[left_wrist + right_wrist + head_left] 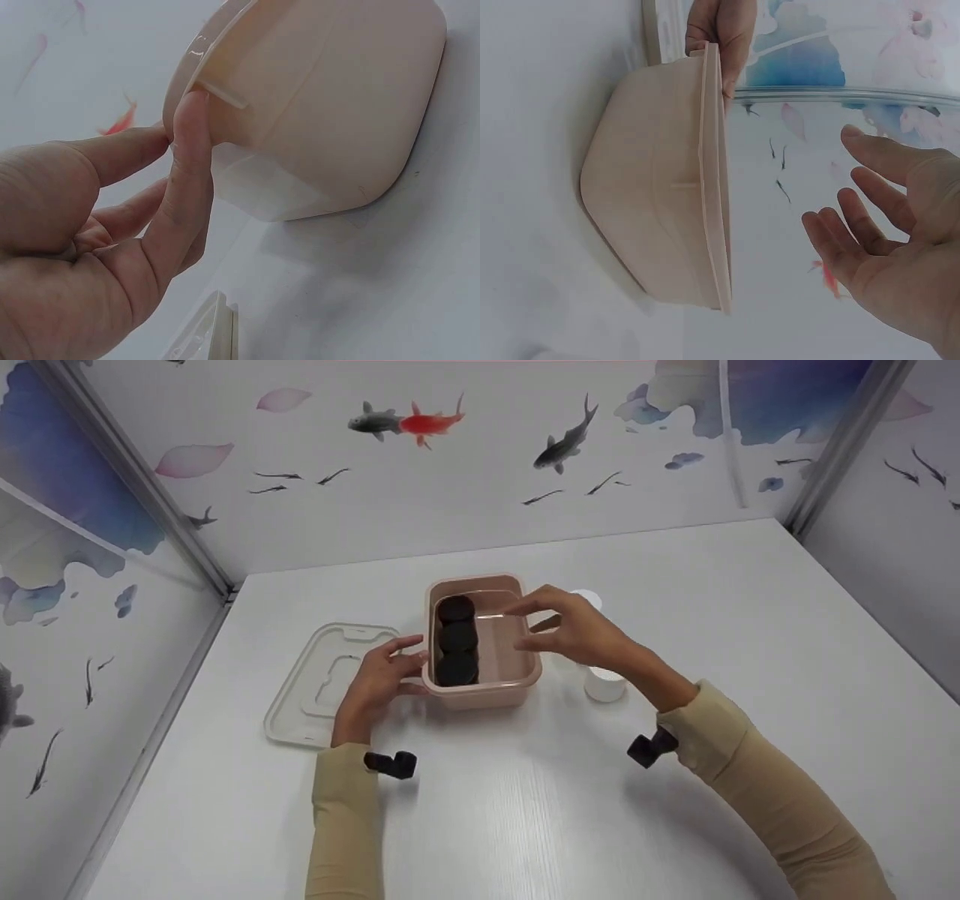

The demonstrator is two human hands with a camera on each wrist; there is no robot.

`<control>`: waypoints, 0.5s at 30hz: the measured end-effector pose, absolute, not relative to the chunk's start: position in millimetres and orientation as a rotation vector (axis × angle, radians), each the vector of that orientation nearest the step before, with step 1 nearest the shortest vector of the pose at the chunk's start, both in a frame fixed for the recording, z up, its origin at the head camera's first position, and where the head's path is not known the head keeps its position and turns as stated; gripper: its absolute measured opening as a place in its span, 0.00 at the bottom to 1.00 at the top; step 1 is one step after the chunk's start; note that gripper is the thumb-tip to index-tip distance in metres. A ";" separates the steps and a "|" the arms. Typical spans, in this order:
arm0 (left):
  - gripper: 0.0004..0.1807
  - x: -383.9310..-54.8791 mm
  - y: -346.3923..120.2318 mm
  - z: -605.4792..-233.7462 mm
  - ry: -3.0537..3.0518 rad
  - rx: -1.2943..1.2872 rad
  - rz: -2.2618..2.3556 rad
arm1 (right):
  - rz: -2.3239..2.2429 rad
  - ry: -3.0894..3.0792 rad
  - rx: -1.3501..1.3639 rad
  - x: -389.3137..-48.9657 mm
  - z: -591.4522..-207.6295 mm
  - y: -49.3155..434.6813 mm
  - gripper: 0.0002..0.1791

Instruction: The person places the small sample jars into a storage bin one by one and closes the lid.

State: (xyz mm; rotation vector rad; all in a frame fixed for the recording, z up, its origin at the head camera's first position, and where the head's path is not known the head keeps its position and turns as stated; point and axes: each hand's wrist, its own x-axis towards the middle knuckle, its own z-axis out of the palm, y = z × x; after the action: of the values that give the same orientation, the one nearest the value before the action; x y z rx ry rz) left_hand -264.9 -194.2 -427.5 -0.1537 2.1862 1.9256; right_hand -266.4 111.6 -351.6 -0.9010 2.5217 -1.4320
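A pink plastic storage box (484, 697) stands on the table; three round black-topped pieces (457, 638) line its left side. My left hand (379, 679) holds the box's left rim, which the left wrist view shows pinched between thumb and finger. Over the right half of the box hovers my right hand (574, 630), fingers spread apart with nothing between them. The right wrist view shows this hand (900, 232) apart from the box wall (645, 172). Two small white round containers lie right of the box: a near one (604, 685) and a far one (589, 598) partly hidden behind my right hand.
A whitish lid (296, 709) lies flat left of the box, partly under my left forearm. White panels (480, 502) printed with fish rise along the back and sides of the white table (495, 810).
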 end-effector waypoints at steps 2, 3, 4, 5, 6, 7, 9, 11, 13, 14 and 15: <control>0.27 -264.4 -194.6 -428.1 2.187 -0.155 1.933 | -1.446 2.562 -0.920 -262.9 -352.0 120.8 0.24; 0.27 -264.2 -194.7 -428.4 2.188 -0.156 1.937 | -1.449 2.588 -0.931 -261.3 -352.9 125.5 0.24; 0.27 -264.0 -194.8 -429.0 2.190 -0.159 1.940 | -1.455 2.615 -0.938 -259.9 -354.6 130.3 0.23; 0.26 -263.9 -194.8 -429.4 2.192 -0.162 1.943 | -1.465 2.641 -0.941 -258.4 -356.6 135.2 0.23; 0.26 -263.9 -194.9 -429.9 2.193 -0.162 1.944 | -1.474 2.669 -0.941 -256.8 -358.7 140.0 0.23; 0.27 -263.9 -195.1 -430.6 2.194 -0.160 1.943 | -1.483 2.696 -0.937 -255.6 -361.4 145.0 0.23; 0.27 -264.3 -195.3 -431.7 2.192 -0.161 1.942 | -1.508 2.744 -0.919 -253.7 -366.9 155.1 0.24; 0.26 -265.0 -195.2 -432.3 2.194 -0.159 1.936 | -1.526 2.779 -0.892 -252.8 -371.9 165.2 0.25; 0.26 -265.6 -195.2 -432.1 2.199 -0.159 1.929 | -1.531 2.803 -0.874 -253.0 -376.0 174.8 0.26; 0.26 -265.9 -194.7 -431.3 2.199 -0.158 1.929 | -1.531 2.810 -0.867 -253.4 -377.7 179.4 0.26; 0.26 -266.3 -194.3 -430.8 2.200 -0.156 1.926 | -1.524 2.818 -0.860 -253.9 -379.3 184.1 0.27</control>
State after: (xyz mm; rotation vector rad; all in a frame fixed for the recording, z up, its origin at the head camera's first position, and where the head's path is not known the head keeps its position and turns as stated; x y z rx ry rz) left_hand -266.3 -194.3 -430.8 -0.1563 2.1998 1.9261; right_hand -253.9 184.1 -379.3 -0.8596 2.8185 -1.5243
